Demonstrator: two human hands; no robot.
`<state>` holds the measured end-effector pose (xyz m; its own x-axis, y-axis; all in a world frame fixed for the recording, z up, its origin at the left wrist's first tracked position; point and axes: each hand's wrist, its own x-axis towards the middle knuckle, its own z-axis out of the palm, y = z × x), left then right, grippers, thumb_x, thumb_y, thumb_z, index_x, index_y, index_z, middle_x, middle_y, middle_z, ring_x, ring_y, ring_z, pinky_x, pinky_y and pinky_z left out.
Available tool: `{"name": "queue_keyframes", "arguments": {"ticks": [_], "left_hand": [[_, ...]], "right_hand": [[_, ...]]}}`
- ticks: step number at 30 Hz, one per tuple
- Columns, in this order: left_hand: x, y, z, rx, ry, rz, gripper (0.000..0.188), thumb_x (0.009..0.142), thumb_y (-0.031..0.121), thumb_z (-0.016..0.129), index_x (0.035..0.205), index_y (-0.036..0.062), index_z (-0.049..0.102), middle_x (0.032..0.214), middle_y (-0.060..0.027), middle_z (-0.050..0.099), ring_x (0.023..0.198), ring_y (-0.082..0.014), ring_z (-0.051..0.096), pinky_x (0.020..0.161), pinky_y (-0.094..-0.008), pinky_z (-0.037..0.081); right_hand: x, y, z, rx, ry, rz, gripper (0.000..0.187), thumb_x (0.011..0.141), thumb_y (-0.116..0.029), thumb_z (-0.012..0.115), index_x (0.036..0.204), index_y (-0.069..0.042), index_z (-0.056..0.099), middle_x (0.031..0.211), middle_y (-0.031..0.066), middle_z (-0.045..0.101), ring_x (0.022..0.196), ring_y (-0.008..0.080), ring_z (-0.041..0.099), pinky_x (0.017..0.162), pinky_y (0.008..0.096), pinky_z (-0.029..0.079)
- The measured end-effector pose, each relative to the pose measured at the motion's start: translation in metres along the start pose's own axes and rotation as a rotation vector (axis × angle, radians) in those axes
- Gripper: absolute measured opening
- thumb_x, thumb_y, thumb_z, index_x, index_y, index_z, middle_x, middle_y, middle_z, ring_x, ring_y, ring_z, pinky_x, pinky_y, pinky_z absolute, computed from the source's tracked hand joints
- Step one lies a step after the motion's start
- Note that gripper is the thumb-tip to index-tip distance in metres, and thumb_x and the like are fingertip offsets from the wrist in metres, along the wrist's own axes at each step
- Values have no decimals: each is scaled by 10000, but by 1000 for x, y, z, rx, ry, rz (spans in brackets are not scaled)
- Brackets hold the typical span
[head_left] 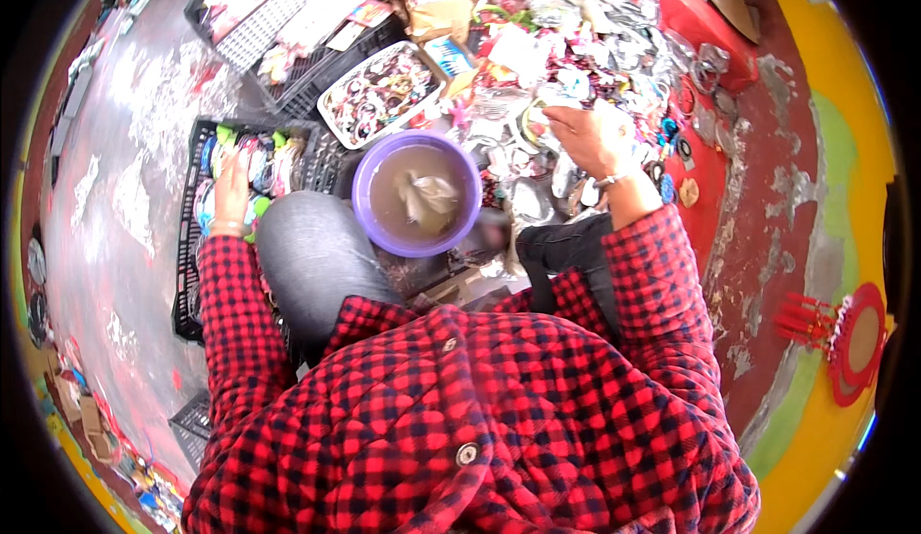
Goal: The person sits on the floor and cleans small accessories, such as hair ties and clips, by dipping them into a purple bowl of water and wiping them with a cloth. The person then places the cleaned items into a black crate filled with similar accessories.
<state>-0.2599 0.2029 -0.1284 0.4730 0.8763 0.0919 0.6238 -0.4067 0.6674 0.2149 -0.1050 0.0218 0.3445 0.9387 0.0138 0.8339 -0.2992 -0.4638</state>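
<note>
My left hand point(230, 189) reaches into a black plastic crate point(183, 256) at the left. Its fingers lie stretched over colourful small goods point(259, 165), whose exact kind is too small to make out. On the right, my right hand point(593, 141) is over a wide heap of small accessories and clear plastic packets point(523, 155). Its fingers are curled together near a pale green and white ring-like piece point(531, 123); what they grip is hidden. Between my knees stands a purple basin point(362, 193) of murky water, with a pale crumpled piece point(430, 196) in it.
Beyond the basin is a white tray point(336, 125) full of small mixed bits. Farther off stand black crates point(288, 11) and an open cardboard box point(441, 16). Red sheeting point(705, 179) lies under the heap's right side. A red round decoration point(863, 342) is at the far right.
</note>
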Motion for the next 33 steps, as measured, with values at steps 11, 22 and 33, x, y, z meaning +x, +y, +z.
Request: {"name": "queue_keyframes", "arguments": {"ticks": [11,22,33], "left_hand": [[-19,345,-4,-358,42,654,245,913,104,457,1072,-32,584,1128,-130,584,1133,-219,489,991,-326,323],[7,291,86,-368,-50,365,184,841,122,566,937,-24,622,921,-162,642,854,-258,630,758,-314,485],[7,292,78,-271,-119,498,147,790,52,591,913,-22,623,933,-160,628,890,-295,605,800,-335,477]], "right_hand": [[22,41,21,-296,-392,-284,265,766,-213,454,922,-98,635,847,168,623,793,353,580,726,413,460],[-17,94,263,-452,-1213,-25,363,626,-190,681,944,-15,668,1041,168,616,1009,280,576,834,379,462],[-96,168,403,-233,-803,132,671,672,-184,611,1248,57,366,1102,236,557,1014,329,561,867,364,459]]}}
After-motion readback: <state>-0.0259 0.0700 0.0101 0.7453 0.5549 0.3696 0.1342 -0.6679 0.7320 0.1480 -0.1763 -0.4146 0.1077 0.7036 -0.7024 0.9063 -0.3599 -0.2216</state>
